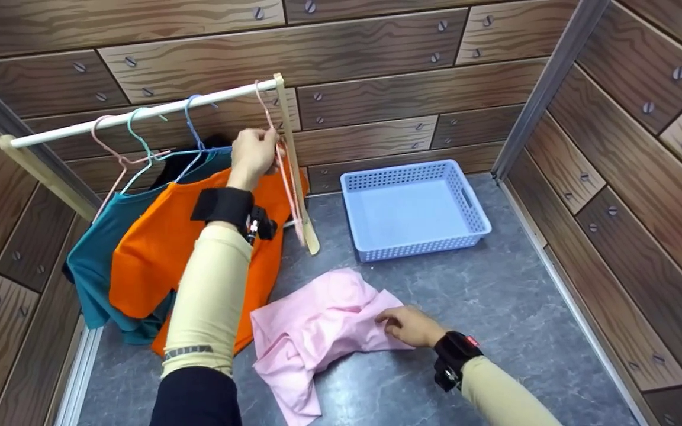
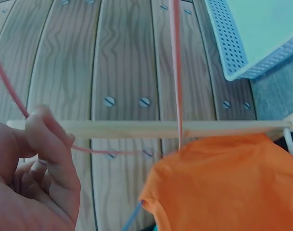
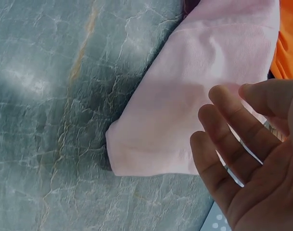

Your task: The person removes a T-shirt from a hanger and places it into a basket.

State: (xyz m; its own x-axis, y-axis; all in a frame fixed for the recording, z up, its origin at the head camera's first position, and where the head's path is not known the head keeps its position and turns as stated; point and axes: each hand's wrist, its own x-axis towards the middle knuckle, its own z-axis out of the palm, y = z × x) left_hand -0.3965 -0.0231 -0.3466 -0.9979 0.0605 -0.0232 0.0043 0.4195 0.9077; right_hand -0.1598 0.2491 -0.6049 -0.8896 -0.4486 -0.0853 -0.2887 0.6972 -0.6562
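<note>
My left hand (image 1: 253,152) pinches a pink hanger (image 1: 291,198) near its neck, at the rail's right end; its hook is at the white rail (image 1: 157,110). In the left wrist view the fingers of that hand (image 2: 40,178) curl round the thin pink hanger (image 2: 176,62). A pink garment (image 1: 323,319) lies crumpled on the floor. My right hand (image 1: 413,326) is at its right edge, fingers loosely bent. The right wrist view shows this hand (image 3: 252,154) over the pink cloth (image 3: 160,120) with nothing gripped; whether the fingertips touch it I cannot tell.
Orange (image 1: 151,248) and teal (image 1: 95,266) garments hang at the left, with pink, green and blue hangers on the rail. A blue perforated basket (image 1: 415,213) sits on the floor by the back wall. The rack's wooden post (image 1: 289,118) stands right beside my left hand.
</note>
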